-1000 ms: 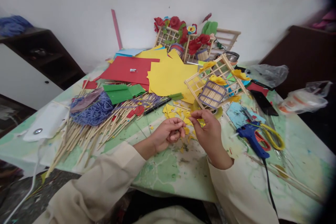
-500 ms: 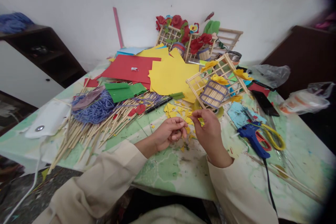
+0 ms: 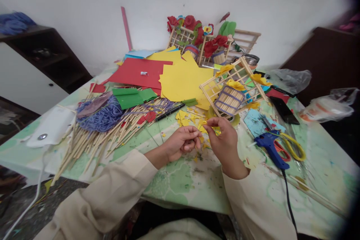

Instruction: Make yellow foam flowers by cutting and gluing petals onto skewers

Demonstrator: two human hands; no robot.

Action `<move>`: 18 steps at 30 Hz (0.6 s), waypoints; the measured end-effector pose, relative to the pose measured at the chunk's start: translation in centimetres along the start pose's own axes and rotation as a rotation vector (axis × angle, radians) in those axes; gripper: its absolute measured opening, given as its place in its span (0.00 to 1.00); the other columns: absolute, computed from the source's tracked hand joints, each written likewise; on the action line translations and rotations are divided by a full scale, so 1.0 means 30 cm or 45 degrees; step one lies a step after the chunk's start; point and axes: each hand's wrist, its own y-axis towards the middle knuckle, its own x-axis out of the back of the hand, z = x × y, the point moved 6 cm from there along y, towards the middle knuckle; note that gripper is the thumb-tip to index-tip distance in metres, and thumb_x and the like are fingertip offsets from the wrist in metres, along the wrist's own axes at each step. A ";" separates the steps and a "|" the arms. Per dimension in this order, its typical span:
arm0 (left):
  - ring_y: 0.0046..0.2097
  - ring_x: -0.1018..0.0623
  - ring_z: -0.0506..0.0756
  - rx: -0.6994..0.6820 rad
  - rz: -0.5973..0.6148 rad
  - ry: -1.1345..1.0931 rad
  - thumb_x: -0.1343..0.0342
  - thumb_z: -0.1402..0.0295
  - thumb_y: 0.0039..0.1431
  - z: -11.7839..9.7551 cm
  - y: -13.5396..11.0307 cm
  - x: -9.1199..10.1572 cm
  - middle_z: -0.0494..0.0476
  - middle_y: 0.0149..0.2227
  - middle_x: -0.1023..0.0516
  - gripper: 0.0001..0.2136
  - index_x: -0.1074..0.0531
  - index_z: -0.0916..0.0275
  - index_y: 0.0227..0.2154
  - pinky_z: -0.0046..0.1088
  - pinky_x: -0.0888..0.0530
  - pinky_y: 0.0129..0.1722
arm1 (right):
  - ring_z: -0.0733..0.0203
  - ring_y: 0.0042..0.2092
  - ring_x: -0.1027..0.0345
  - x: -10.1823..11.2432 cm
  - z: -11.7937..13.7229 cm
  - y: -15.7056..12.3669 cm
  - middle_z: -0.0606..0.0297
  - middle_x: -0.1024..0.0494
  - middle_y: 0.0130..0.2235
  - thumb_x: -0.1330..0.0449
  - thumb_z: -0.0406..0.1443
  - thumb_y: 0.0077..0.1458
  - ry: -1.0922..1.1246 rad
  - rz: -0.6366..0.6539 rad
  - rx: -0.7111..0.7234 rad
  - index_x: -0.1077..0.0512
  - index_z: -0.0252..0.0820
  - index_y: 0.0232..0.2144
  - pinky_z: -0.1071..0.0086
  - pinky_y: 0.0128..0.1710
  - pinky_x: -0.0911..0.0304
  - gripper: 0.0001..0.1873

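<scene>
My left hand [image 3: 184, 143] is closed in a pinch over the front of the table, and whatever its fingertips hold is too small to make out. Facing it, a short gap away, my right hand [image 3: 224, 138] pinches what looks like a small piece of yellow paper [image 3: 205, 123] between thumb and forefinger. Beneath and behind both hands lie torn yellow paper scraps [image 3: 183, 118]. Just beyond the right hand, a small stick lattice [image 3: 251, 76] carries yellow paper flowers [image 3: 235, 84] and a little stick basket [image 3: 229, 100] banded with purple yarn.
On the left are a purple yarn bundle [image 3: 102, 116], many thin sticks [image 3: 87, 146] and green paper [image 3: 128, 98]. Red [image 3: 132, 72] and yellow sheets [image 3: 187, 82] lie behind. To the right are a blue glue gun [image 3: 271, 148], yellow-handled scissors [image 3: 295, 150] and a phone [image 3: 284, 110].
Hardly anything differs. Both hands keep their place and pinch, with only a slight shift of the right fingers.
</scene>
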 end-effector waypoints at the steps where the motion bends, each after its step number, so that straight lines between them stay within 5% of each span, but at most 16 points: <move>1: 0.13 0.45 0.41 -0.003 0.002 0.001 0.47 0.67 0.55 -0.001 0.000 -0.001 0.53 0.22 0.26 0.07 0.34 0.66 0.31 0.17 0.52 0.13 | 0.61 0.34 0.34 -0.001 -0.002 -0.001 0.66 0.27 0.30 0.41 0.34 0.52 0.008 0.003 -0.005 0.32 0.42 0.30 0.66 0.35 0.38 0.02; 18: 0.14 0.44 0.40 0.017 0.001 0.042 0.46 0.67 0.55 -0.004 -0.007 -0.013 0.53 0.22 0.26 0.07 0.36 0.65 0.30 0.17 0.53 0.14 | 0.60 0.34 0.34 -0.004 -0.016 -0.002 0.66 0.27 0.30 0.42 0.35 0.52 -0.020 -0.003 -0.016 0.32 0.42 0.30 0.65 0.35 0.38 0.02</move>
